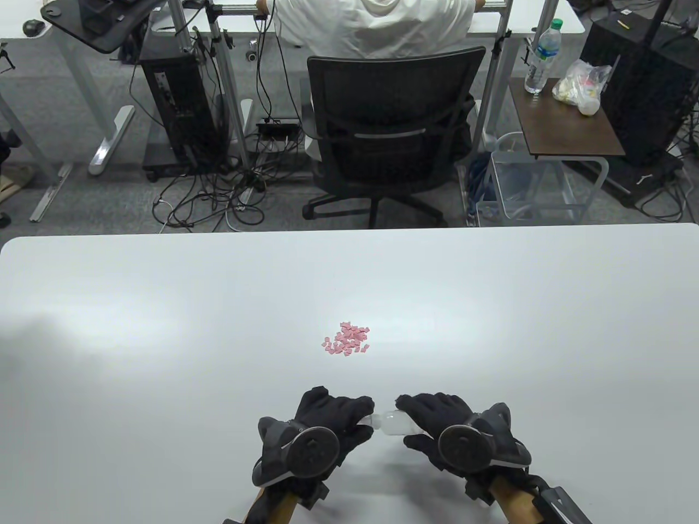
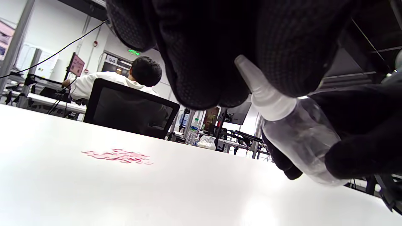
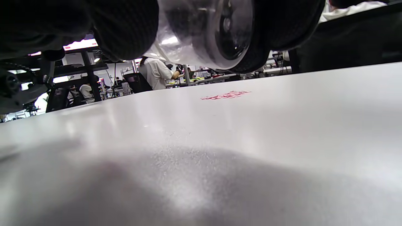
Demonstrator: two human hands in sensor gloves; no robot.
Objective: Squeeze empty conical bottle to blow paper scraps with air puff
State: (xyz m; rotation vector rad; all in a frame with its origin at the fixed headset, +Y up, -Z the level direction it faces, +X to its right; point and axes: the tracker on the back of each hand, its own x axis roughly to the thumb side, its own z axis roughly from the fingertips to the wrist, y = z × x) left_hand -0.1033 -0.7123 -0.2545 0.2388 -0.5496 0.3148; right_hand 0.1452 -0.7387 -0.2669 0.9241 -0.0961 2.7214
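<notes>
Two gloved hands sit close together near the near edge of the tabletop (image 1: 164, 305), toward its middle. Between them they carry a small clear conical bottle (image 1: 394, 423) lying roughly level, raised off the surface, with its white tapered nozzle (image 2: 260, 88) turned toward the left hand (image 1: 322, 431). The right hand (image 1: 448, 428) grips the clear body of the bottle: in the left wrist view its dark fingers (image 2: 361, 157) wrap the wider end, and in the right wrist view the round base of the bottle (image 3: 216, 34) shows between the curled fingers (image 3: 125, 28) at the top edge. The left hand's fingers (image 2: 201, 62) are curled over the nozzle and touch it near the tip; how firmly they pinch it cannot be told. The bottle looks transparent, with nothing seen inside.

Farther in, around the middle of the tabletop and well apart from both hands, lies a loose little heap of pink paper scraps (image 1: 347, 339), flat on the white surface. The same heap shows low and distant in the left wrist view (image 2: 117, 156) and in the right wrist view (image 3: 225, 94).

Beyond the far edge of the tabletop stands a black office chair (image 1: 390, 136) with a person in a white shirt (image 1: 371, 24) seated facing away.
</notes>
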